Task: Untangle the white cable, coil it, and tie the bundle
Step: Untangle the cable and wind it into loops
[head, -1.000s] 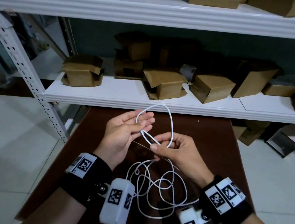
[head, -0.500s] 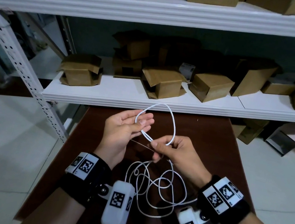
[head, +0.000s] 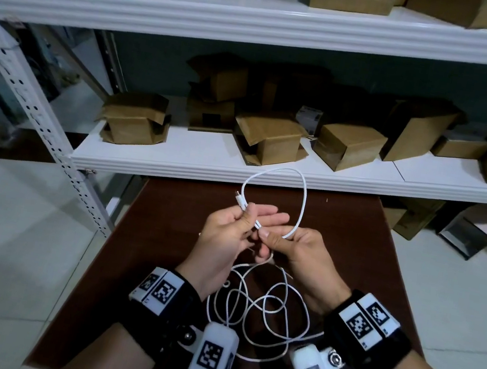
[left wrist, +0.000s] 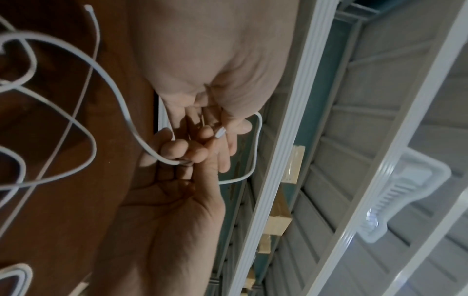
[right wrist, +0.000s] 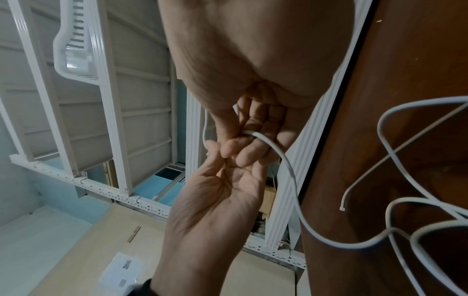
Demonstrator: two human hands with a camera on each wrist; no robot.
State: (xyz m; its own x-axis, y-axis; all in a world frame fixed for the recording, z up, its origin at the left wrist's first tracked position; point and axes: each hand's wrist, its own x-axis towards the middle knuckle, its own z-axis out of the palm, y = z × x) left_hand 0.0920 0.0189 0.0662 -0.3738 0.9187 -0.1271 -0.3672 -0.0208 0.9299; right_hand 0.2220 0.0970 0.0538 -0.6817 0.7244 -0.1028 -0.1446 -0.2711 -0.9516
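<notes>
From the head view we saw the left hand [head: 227, 233] and the right hand [head: 298, 252] meeting fingertip to fingertip above the brown table [head: 161, 235]. The left hand pinched the white cable [head: 302, 201] near its connector [head: 240, 201], which stuck out beyond that hand's fingers; the right hand pinched the same cable just beside it. Between the two grips a single loop rose away from both hands. Below the palms, toward the wrists, the cable's remaining length lay in loose overlapping curls on the table. Beyond the hands stood a white shelf [head: 174, 165] with cardboard boxes [head: 136, 120].

The left wrist view gave us what the head view hid: the connector [left wrist: 219, 133] lay against the left fingers [left wrist: 229, 148], and the curled right fingers [left wrist: 177, 148] closed on the cable [left wrist: 111, 80].

In the right wrist view we saw the cable [right wrist: 286, 164] leave the right hand [right wrist: 250, 146] and drop toward the tangle, with a loose free end [right wrist: 342, 208] lying apart from both hands on the table.
</notes>
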